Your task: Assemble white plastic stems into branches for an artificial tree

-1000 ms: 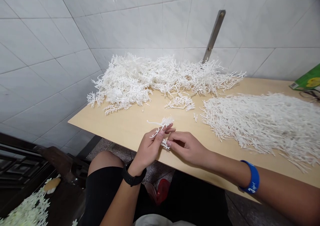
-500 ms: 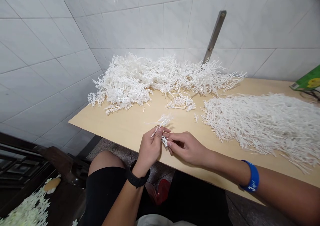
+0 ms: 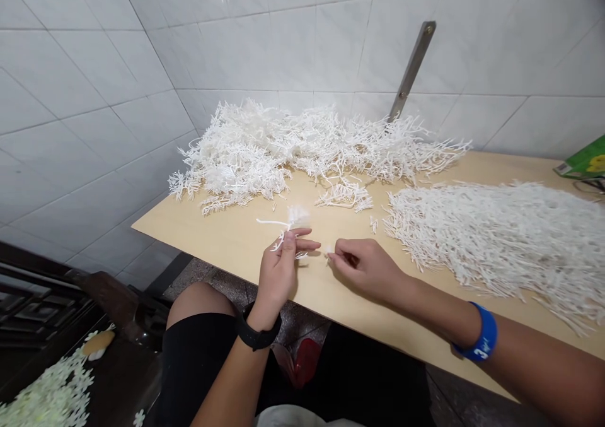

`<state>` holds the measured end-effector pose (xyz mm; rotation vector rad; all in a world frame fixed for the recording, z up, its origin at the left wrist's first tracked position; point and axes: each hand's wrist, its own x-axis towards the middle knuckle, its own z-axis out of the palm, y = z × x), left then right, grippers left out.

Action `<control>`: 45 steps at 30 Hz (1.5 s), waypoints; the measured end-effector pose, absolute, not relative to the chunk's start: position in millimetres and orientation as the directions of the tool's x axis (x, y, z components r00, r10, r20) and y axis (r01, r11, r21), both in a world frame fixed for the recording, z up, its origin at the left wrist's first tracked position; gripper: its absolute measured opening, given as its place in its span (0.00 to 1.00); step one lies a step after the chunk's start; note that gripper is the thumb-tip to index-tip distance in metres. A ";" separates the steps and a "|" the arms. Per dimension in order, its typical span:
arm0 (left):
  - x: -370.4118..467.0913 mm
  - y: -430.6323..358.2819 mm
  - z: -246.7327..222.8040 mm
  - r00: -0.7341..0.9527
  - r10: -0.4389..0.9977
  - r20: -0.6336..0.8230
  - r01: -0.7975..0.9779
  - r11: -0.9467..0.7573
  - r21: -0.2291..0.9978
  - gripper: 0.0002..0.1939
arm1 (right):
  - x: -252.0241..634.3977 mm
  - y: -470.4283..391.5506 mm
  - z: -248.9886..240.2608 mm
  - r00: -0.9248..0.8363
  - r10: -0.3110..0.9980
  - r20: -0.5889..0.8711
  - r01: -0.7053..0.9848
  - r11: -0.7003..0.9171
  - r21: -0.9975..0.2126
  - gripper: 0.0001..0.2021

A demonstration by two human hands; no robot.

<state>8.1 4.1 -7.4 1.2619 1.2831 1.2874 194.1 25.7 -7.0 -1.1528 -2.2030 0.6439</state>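
Note:
Between thumb and fingers, my left hand [image 3: 280, 269] holds a white branched plastic sprig [image 3: 274, 222] over the table's front part. One thin stem of it sticks out to the left, and its upper tips are blurred. My right hand [image 3: 368, 266] is a short way to the right, thumb and forefinger pinched on a small white piece [image 3: 329, 250], blurred, probably of the same material. The two hands are apart. Beyond them lies a small loose clump of white sprigs [image 3: 347, 196], with a tiny bit [image 3: 374, 225] beside it.
A large tangled heap of white sprigs [image 3: 265, 149] lies along the wall. At right spreads a flatter pile of white stems [image 3: 501, 238] on the wooden table [image 3: 189, 225]. A metal bracket [image 3: 411, 70] rises behind; a green packet [image 3: 586, 161] sits far right. White flowers [image 3: 51, 392] lie lower left.
My hands were together at the sprig; they have now separated. My right hand has moved right with a small piece, and my left has shifted slightly left with the sprig.

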 end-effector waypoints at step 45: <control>0.1 13.9 -16.4 -0.008 0.999 0.054 0.101 -0.053 0.994 0.34 | 186.5 36.8 -14.0 -0.380 0.869 0.317 0.395 0.463 -0.793 0.10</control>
